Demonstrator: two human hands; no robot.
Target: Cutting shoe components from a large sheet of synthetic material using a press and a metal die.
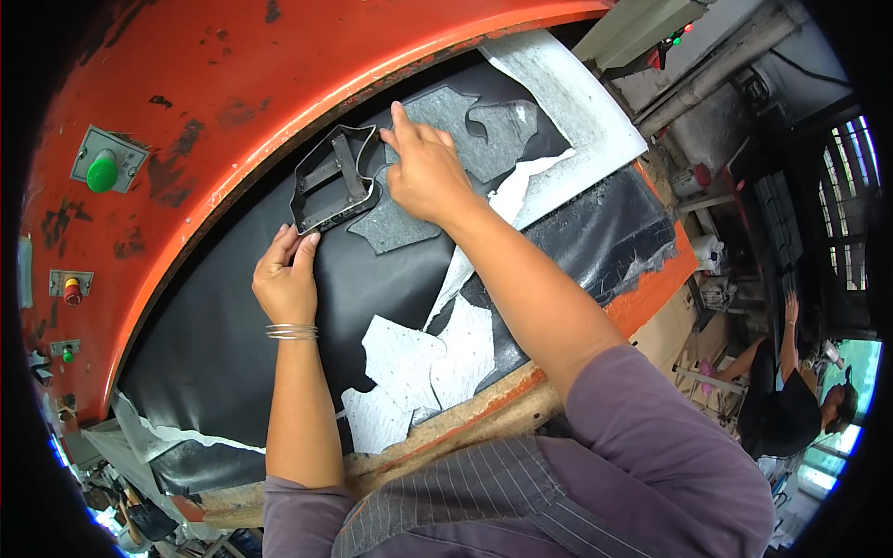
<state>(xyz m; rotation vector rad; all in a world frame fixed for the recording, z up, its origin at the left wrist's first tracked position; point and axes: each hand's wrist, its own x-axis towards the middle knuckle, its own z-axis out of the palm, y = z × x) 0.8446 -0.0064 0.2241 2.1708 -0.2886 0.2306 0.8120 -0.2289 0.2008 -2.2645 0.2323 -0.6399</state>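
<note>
A metal cutting die [350, 166], an open-topped steel outline with inner cross bars, lies on black sheet material [372, 288]. My left hand [286, 277] pinches its near-left corner between thumb and fingers. To the right of the die, my right hand [423, 172] rests palm down, index finger stretched forward and the others bent a little. It lies over grey felt-like offcut material [400, 228] with curved edges, which reaches out beyond the fingers. The right hand's thumb side is close to the die's right wall; whether they touch, I cannot tell.
A large orange machine body [233, 74] curves over the far side, carrying a green button [102, 172]. White cut pieces [405, 358] lie near the front edge. A white-backed sheet [595, 139] is folded at the right. A person [791, 400] is in the right background.
</note>
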